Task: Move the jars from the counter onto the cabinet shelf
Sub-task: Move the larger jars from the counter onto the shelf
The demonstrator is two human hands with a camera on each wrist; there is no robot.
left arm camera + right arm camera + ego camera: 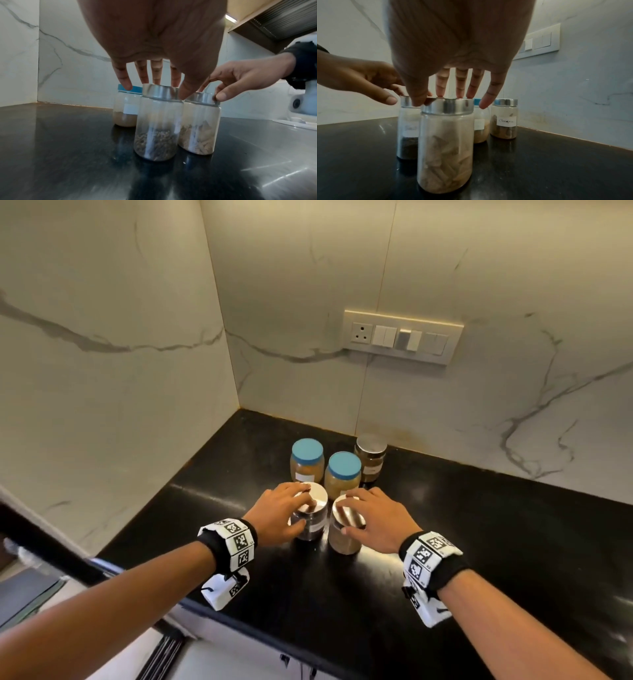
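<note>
While left hand (284,510) and right hand (373,517) sit spread over steel lids, not yet clamped: close round lid rims of dark-seed jar (157,124) and pale jar (446,143), lift straight, avoid neighbours beyond fingertips.

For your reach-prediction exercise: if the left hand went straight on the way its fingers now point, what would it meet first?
Probably the steel lid of the dark-seed jar just below the left hand; its fingertips already look at the rim, though contact is unclear.

Soft dim light, glare on black counter (479,542), blurred wrist views, edge distortion
</note>
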